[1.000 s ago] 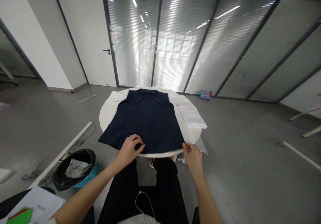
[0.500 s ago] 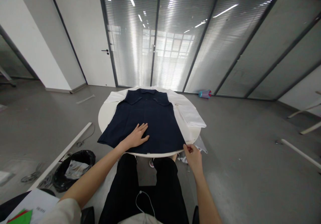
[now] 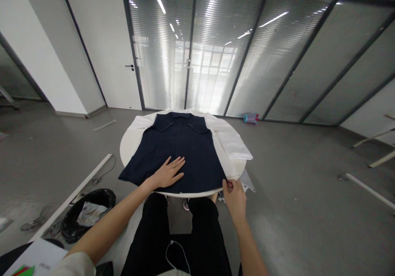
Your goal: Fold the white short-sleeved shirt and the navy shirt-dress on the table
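A shirt with a navy body point(image 3: 179, 144) and white sleeves point(image 3: 236, 144) lies spread over a round white table point(image 3: 128, 146), its collar toward the far side. My left hand point(image 3: 169, 173) rests flat on the lower part of the navy cloth, fingers spread. At the near right corner of the hem, my right hand point(image 3: 234, 189) pinches the navy cloth between thumb and fingers. The right sleeve looks folded in layers, and its end reaches the table's right edge.
On the floor at left stand a black-lined bin point(image 3: 89, 214) and a long white bar point(image 3: 74, 193). Paper point(image 3: 38, 257) lies at the lower left. A blue and pink basket point(image 3: 251, 118) lies by the glass wall. Below the table's right side hangs pale material point(image 3: 247, 182).
My left hand has shifted slightly to the right across the cloth, its fingers a little more spread. My right hand keeps its pinch on the hem corner. The view has tilted slightly.
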The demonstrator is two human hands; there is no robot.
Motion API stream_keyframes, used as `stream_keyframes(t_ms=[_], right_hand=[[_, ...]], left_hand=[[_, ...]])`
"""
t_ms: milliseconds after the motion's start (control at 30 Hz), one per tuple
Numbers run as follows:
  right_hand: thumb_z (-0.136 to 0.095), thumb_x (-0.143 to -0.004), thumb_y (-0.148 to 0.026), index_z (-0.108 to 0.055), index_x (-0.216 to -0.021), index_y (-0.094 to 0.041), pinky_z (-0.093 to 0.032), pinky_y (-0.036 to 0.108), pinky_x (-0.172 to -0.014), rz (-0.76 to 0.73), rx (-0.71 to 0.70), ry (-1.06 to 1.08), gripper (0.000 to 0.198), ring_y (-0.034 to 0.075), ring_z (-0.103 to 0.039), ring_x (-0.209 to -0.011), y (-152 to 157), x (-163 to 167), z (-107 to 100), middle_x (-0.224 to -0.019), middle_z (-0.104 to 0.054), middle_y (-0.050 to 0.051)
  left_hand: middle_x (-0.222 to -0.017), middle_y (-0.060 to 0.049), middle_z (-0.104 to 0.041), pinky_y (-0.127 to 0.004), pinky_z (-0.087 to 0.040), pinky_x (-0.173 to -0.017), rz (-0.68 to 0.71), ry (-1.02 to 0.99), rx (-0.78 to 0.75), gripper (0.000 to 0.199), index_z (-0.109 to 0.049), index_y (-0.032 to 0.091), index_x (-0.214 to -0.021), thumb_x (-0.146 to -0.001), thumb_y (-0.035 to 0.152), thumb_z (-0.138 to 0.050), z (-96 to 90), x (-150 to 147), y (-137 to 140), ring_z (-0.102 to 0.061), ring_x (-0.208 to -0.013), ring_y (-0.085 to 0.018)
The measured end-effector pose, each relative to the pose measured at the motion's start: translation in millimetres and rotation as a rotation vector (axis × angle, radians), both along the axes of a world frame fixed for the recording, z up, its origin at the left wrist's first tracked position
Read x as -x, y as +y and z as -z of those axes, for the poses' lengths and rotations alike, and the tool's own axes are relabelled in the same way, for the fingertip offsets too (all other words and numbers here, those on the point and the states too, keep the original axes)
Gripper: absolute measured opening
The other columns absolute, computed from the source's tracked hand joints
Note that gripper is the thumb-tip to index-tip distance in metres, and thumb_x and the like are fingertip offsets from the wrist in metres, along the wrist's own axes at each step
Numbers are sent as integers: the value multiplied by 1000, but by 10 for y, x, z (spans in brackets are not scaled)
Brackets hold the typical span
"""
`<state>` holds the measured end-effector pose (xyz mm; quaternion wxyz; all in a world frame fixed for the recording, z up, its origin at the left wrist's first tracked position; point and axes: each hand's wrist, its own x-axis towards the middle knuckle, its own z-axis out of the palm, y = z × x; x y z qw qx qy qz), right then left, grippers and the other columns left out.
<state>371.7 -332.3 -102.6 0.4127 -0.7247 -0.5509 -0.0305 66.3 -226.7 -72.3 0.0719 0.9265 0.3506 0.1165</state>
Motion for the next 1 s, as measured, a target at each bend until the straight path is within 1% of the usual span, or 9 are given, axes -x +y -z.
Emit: stream_keyframes(t_ms=[133, 367, 500, 600, 700, 800, 900, 933, 1000], right_hand=[[-32, -93, -71, -63, -77, -18, -42, 32, -65, -5, -29, 69, 63, 20, -56, -67, 2, 4, 24, -77, -60, 8], [-34, -91, -73, -60, -74, -19, -43, 33, -64, -25, -47, 106, 63, 20, -55, -66, -1, 8, 2, -73, -57, 7], [-35, -91, -73, -60, -74, -19, -44, 33, -64, -48, -54, 114, 62, 20, -55, -65, -13, 3, -8, -72, -56, 6], [-39, -91, -70, -60, -73, -20, -44, 33, -62, -54, -59, 120, 58, 19, -54, -62, -2, -26, 15, -70, -57, 6], [-42, -90, -67, -61, -72, -21, -44, 32, -60, -68, -39, 130, 53, 19, -55, -59, 28, -86, 43, -68, -58, 5], [-45, -88, -65, -60, -70, -22, -44, 32, -59, -99, 1, 131, 49, 19, -55, -57, 50, -160, 40, -63, -58, 4], [-47, -86, -62, -59, -68, -22, -44, 31, -57, -140, 68, 154, 45, 19, -57, -55, 57, -211, -12, -61, -60, 4], [-48, -85, -61, -59, -67, -23, -44, 31, -57, -158, 95, 174, 44, 19, -57, -54, 60, -219, -40, -61, -61, 4], [-49, -85, -58, -59, -68, -22, -44, 30, -56, -208, 141, 224, 41, 19, -59, -54, 70, -222, -115, -60, -62, 3]], left_hand=[[-161, -13, -30, -53, -13, -123, 9, -20, -44, 75, -28, 19, -157, -96, 62, -42, 9, -1, -24, -25, -150, -27], [-160, -13, -31, -51, -16, -122, 3, -21, -48, 74, -30, 21, -156, -96, 61, -45, -17, -6, -33, -26, -150, -27], [-160, -14, -31, -57, -16, -121, -10, -11, -29, 73, -31, 20, -155, -96, 59, -46, -40, -22, -58, -27, -150, -29], [-156, -15, -39, -65, -12, -119, -30, -50, -71, 69, -40, 20, -151, -93, 56, -54, -54, -79, -74, -30, -148, -33], [-146, -11, -54, -66, -11, -119, 23, -109, -117, 51, -55, 26, -140, -92, 44, -61, -137, -216, -82, -38, -144, -32], [-125, -7, -68, -61, -20, -119, 150, -124, -102, 35, -63, 28, -128, -93, 34, -61, -315, -438, -93, -57, -127, -27], [-112, -6, -72, -48, -44, -107, 272, -81, -86, 31, -65, 27, -124, -93, 30, -62, -502, -722, -87, -68, -106, -24], [-114, -6, -71, -43, -49, -100, 313, -61, -92, 33, -63, 26, -126, -93, 29, -61, -544, -825, -76, -69, -104, -24], [-128, -9, -65, -38, -53, -90, 380, -31, -112, 43, -54, 23, -136, -94, 26, -60, -588, -1030, -35, -68, -106, -25]])
